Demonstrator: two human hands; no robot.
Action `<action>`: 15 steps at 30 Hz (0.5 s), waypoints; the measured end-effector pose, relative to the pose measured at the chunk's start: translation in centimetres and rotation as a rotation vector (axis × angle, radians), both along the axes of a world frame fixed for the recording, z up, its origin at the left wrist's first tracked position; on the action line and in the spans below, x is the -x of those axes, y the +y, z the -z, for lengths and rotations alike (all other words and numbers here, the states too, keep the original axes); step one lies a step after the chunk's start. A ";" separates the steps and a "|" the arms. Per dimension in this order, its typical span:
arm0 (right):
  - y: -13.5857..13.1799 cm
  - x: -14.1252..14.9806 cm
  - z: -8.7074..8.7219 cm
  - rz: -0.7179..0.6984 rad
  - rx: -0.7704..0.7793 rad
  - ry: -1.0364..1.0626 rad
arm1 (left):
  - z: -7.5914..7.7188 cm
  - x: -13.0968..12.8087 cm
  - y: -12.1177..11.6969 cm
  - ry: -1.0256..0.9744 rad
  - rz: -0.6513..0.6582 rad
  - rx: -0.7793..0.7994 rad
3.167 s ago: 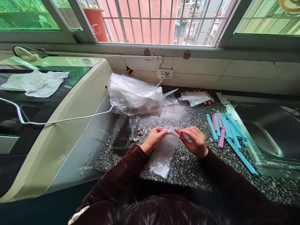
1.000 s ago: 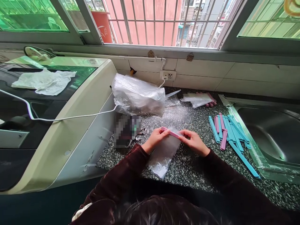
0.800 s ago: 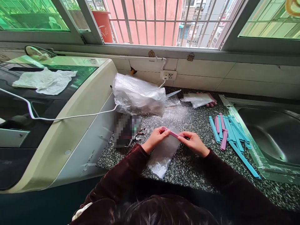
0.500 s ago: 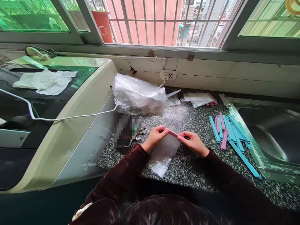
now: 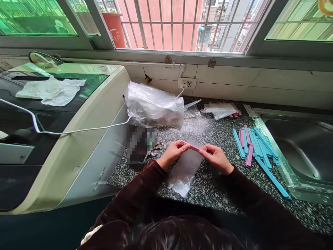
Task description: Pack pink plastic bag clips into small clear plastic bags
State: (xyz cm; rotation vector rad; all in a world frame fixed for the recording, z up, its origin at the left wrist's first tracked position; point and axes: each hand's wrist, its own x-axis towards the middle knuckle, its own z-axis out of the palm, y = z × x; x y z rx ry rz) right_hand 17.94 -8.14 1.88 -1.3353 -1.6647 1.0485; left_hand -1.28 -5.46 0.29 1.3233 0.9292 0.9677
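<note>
A pink bag sealing clip [image 5: 195, 148] spans the gap between my two hands, lying across the top part of a clear plastic bag [image 5: 185, 170]. My left hand [image 5: 173, 152] pinches the clip's left end between thumb and fingers. At its right end, my right hand [image 5: 216, 158] is closed on the same clip. The bag hangs from the clip toward the counter's near edge, its lower end crinkled. My fingers partly hide both ends of the clip. Right of my hands lies a pile of blue and pink sealing clips [image 5: 256, 144].
A large crumpled plastic bag [image 5: 156, 106] lies at the back left. Beyond my hands are flat clear bags with pink clips [image 5: 221, 109]. A steel sink [image 5: 299, 146] bounds the right, a washing machine [image 5: 99, 139] the left. A white cable [image 5: 85, 131] crosses the machine.
The clip and the clear bag have shifted slightly right with my hands. More of the clip shows between my fingers. Both hands keep their grip.
</note>
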 end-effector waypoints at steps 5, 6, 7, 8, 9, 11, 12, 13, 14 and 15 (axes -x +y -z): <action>0.3 -0.7 -0.4 0.037 -0.018 0.070 | -0.4 0.2 -0.2 0.123 0.304 0.152; 0.4 -0.9 -0.4 0.046 -0.021 0.077 | -0.5 0.3 -0.3 0.142 0.347 0.178; 0.4 -1.0 -0.4 0.056 -0.022 0.085 | -0.5 0.3 -0.4 0.157 0.378 0.193; 0.5 -1.1 -0.4 0.067 -0.022 0.094 | -0.6 0.4 -0.5 0.170 0.398 0.197; 0.5 -1.2 -0.5 0.076 -0.020 0.103 | -0.6 0.4 -0.6 0.180 0.413 0.194; 0.5 -1.3 -0.5 0.088 -0.016 0.120 | -0.5 0.5 -0.6 0.196 0.440 0.184; 0.5 -1.4 -0.5 0.092 -0.015 0.127 | -0.5 0.5 -0.6 0.203 0.452 0.179; 0.5 -1.4 -0.5 0.093 -0.014 0.131 | -0.4 0.5 -0.6 0.209 0.462 0.174; 0.5 -1.4 -0.5 0.094 -0.015 0.133 | -0.4 0.4 -0.5 0.217 0.468 0.167; 0.5 -1.4 -0.5 0.097 -0.016 0.134 | -0.4 0.4 -0.5 0.224 0.470 0.158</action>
